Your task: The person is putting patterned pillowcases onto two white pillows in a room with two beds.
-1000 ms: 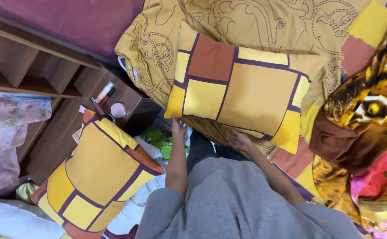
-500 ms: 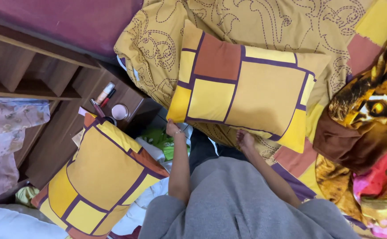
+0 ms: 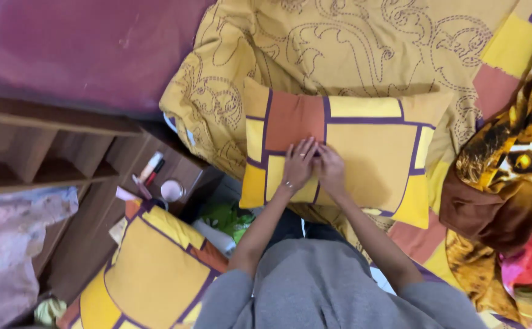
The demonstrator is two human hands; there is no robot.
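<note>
Left hand (image 3: 299, 164) and right hand (image 3: 330, 170), fingers spread flat, press side by side on the patchwork pillow (image 3: 363, 152), whose long axis runs 9-to-3 o'clock.

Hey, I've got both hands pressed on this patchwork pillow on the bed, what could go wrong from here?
The pillow lies near the edge of the yellow quilt, with your left hand and right hand pressing its near side; it might slide or tip off toward the floor. Below, a small cup and pens sit on the wooden side table; a falling pillow could knock them over. A second pillow by your legs might trip you.
</note>
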